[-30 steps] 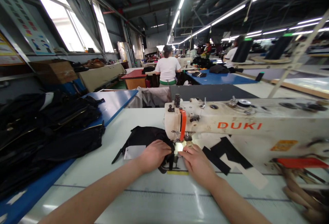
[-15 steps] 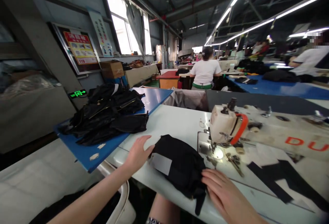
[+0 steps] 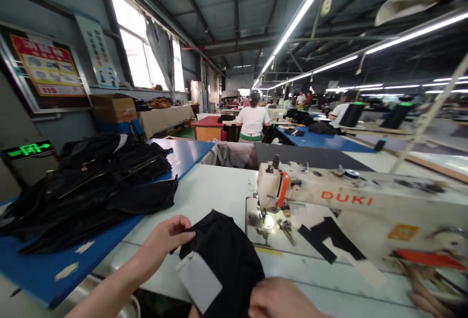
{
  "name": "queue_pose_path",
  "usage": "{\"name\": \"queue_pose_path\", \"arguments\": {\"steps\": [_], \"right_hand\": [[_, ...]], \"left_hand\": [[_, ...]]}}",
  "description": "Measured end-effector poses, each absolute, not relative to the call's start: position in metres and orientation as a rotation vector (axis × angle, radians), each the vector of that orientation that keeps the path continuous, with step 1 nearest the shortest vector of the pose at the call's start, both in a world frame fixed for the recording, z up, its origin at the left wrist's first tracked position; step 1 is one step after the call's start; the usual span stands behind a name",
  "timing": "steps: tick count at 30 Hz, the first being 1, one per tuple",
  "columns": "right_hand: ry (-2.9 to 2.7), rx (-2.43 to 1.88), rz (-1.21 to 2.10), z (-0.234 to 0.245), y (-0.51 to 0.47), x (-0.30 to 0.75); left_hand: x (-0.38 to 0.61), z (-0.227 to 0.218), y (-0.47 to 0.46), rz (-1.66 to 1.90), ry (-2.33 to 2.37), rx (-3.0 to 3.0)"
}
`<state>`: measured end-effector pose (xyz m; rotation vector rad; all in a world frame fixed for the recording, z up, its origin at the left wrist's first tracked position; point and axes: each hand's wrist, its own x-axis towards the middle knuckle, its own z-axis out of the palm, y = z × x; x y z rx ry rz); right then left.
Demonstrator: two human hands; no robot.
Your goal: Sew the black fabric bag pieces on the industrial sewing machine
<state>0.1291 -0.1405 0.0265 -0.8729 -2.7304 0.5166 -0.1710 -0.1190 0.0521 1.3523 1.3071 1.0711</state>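
Note:
A black fabric piece [image 3: 228, 254] with a grey rectangular patch [image 3: 201, 279] lies at the near edge of the pale sewing table, its lower end running out of view. My left hand [image 3: 166, 240] pinches its upper left edge between thumb and fingers. At the lower right edge my right hand [image 3: 280, 298] is closed on the fabric, with the fingers curled and partly cut off by the frame. Just beyond the cloth stands a sewing machine [image 3: 310, 191] marked DUKI, its lamp lit over the needle plate [image 3: 258, 220].
Left, a heap of black zippered pieces [image 3: 109, 177] covers much of a blue table [image 3: 193, 150]. Black strips [image 3: 329, 237] and white scraps lie beside the machine. Thread cones [image 3: 353, 115] stand at the right back. A person in a white shirt [image 3: 253, 119] sits ahead, facing away.
The view has swung right, bringing more of the machine in. My left hand has gone from resting at the fabric's side to pinching its edge; my right fingers have curled in on it.

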Motion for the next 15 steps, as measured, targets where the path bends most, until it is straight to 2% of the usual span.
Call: {"name": "queue_pose_path", "arguments": {"steps": [2, 6, 8, 12, 15], "right_hand": [[-2.673, -0.691, 0.657, 0.049, -0.151, 0.129], [-2.16, -0.742, 0.583, 0.108, -0.168, 0.131], [-2.156, -0.744, 0.651, 0.122, -0.171, 0.13], [-2.27, -0.736, 0.959, 0.105, -0.171, 0.131], [-2.28, -0.771, 0.957, 0.087, -0.173, 0.137]], "left_hand": [[-0.16, 0.078, -0.136, 1.054, 1.197, 1.42], [-0.124, 0.12, -0.17, 0.918, 1.032, 1.754], [-0.105, 0.134, -0.183, 0.844, 1.012, 1.885], [-0.08, 0.146, -0.192, 0.802, 0.983, 2.048], [-0.074, 0.142, -0.19, 0.714, 0.939, 2.106]]}}
